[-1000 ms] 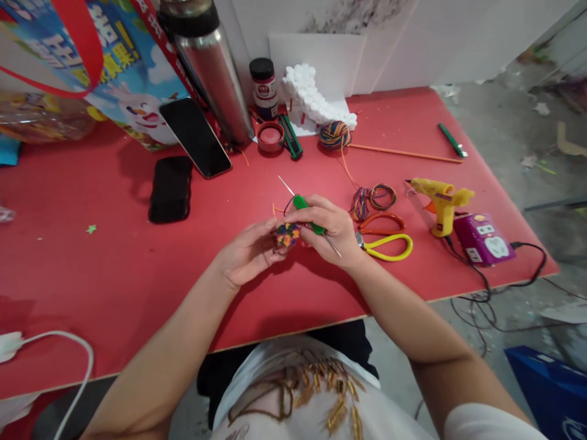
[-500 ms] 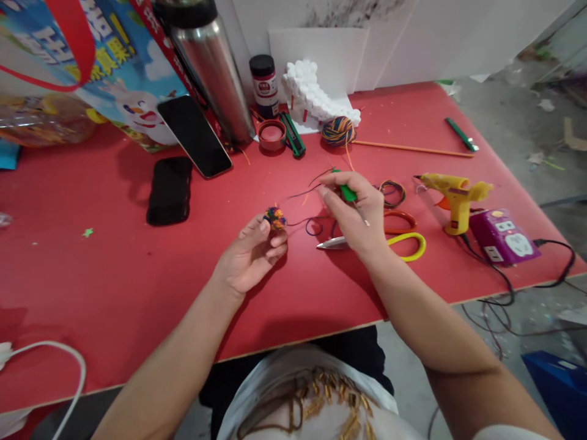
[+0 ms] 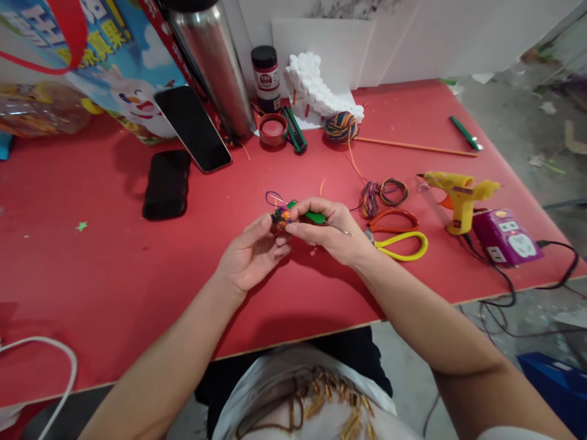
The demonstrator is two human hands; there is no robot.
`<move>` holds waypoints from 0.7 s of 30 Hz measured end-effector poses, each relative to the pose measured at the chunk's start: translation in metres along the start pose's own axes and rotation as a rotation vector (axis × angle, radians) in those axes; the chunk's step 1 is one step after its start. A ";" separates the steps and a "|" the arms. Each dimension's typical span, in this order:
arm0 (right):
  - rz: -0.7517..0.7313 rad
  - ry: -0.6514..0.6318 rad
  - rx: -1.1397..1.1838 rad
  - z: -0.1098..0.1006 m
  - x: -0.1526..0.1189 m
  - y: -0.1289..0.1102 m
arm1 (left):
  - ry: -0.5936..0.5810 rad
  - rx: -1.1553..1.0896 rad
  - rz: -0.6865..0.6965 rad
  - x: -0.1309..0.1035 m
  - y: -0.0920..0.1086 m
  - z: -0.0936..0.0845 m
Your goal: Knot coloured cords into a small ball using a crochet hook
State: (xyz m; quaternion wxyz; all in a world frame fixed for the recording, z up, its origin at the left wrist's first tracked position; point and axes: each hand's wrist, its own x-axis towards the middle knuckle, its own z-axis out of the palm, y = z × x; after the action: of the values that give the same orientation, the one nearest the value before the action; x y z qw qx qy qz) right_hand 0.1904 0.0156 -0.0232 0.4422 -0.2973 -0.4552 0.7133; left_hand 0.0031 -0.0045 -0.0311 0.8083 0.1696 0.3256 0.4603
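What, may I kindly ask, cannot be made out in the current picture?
Head view: scissors, blades hidden by the right hand.
Head view: yarn piece, partly hidden by the left hand.
Head view: metal bottle, top cut off by the upper edge.
Head view: jar label, lettering too small.

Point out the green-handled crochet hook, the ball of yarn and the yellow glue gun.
Green-handled crochet hook (image 3: 315, 217): head view, green grip.
Ball of yarn (image 3: 341, 127): head view, middle of its front.
Yellow glue gun (image 3: 461, 209): head view, on its handle.

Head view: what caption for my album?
Left hand holding a colourful yarn piece, right hand holding a green-handled tool, above a red table.
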 end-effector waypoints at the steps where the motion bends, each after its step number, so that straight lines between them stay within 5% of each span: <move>1: -0.002 0.008 -0.025 -0.001 0.000 -0.001 | -0.010 -0.017 -0.014 -0.001 0.002 0.002; 16: -0.154 -0.282 -0.177 -0.009 0.001 -0.007 | -0.036 -0.012 -0.095 -0.011 0.007 0.013; 21: -0.171 -0.186 -0.209 -0.013 0.003 -0.008 | -0.011 -0.050 -0.031 -0.010 0.008 0.013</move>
State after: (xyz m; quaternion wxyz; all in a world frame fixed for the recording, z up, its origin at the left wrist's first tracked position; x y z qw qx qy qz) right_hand 0.2026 0.0250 -0.0215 0.4238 -0.2346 -0.5896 0.6463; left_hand 0.0032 -0.0087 -0.0127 0.8212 0.1467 0.3122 0.4546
